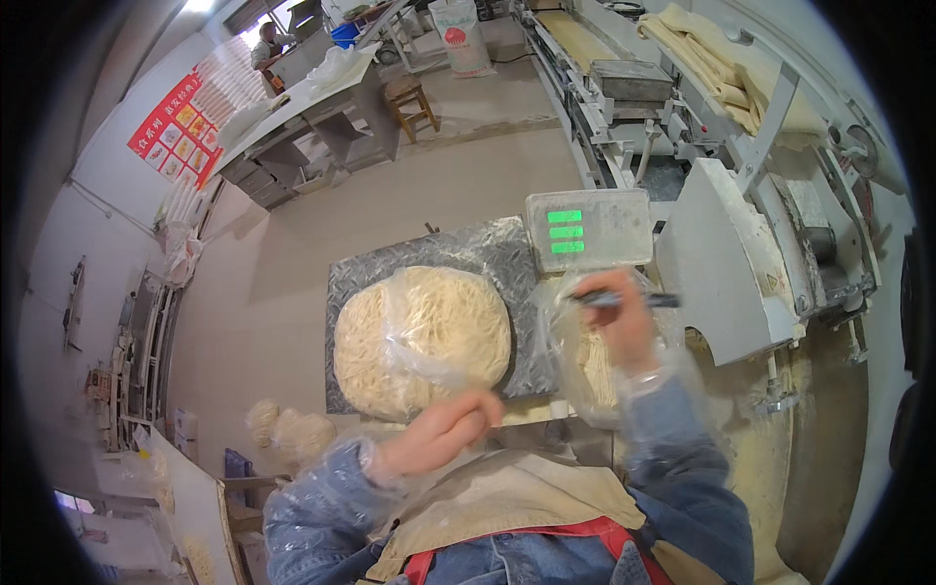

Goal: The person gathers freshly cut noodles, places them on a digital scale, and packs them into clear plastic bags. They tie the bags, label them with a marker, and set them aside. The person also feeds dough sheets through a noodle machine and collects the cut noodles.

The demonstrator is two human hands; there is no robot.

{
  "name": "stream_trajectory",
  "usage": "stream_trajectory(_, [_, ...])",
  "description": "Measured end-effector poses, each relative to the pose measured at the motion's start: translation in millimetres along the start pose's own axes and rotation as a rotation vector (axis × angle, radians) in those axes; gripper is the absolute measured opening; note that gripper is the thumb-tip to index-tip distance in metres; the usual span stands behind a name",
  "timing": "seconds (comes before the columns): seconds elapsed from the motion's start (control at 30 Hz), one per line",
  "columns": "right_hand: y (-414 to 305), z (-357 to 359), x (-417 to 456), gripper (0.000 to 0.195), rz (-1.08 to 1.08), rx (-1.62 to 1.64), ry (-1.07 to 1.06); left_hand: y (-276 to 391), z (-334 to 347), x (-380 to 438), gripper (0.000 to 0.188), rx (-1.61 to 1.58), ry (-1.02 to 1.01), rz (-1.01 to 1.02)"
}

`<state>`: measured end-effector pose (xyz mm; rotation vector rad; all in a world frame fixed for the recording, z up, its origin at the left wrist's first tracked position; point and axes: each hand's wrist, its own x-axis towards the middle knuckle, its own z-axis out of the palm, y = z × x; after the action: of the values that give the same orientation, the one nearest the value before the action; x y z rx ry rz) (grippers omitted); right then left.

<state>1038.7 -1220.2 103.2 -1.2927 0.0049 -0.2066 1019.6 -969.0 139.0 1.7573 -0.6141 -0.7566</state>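
A large clear plastic bag of noodles (453,314) lies on the metal tread-plate platform of a scale (523,256). My left hand (442,435) is at the bag's near edge, its fingers curled; whether they grip the plastic is unclear. My right hand (621,322), blurred, holds a dark marker pen (662,300) over a smaller open bag of noodles (596,358) to the right of the platform. Beyond that smaller bag, the scale's display box (614,230) shows green lit digits.
Noodle-making machinery (720,263) with a grey guard stands at the right, a sheet of dough (702,51) draped on it. More bagged noodles (296,433) lie low on the left. Farther off are a desk (314,102), a wooden stool (406,99), a large sack (461,40) and another person (268,51).
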Motion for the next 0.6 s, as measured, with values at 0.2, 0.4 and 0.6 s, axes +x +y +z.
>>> stream_trajectory(0.2, [89,24,-25,0.022,0.204,0.047,-0.056,12,20,33,0.013,0.407,0.038,0.054])
stream_trajectory(0.4, [86,26,-32,0.026,0.023,-0.107,-0.183,-28,2,1,0.019,0.686,0.684,0.112])
stream_trajectory(0.6, [104,36,-23,0.038,-0.273,-0.534,-0.164,-83,-19,-30,0.053,0.955,1.047,-0.002])
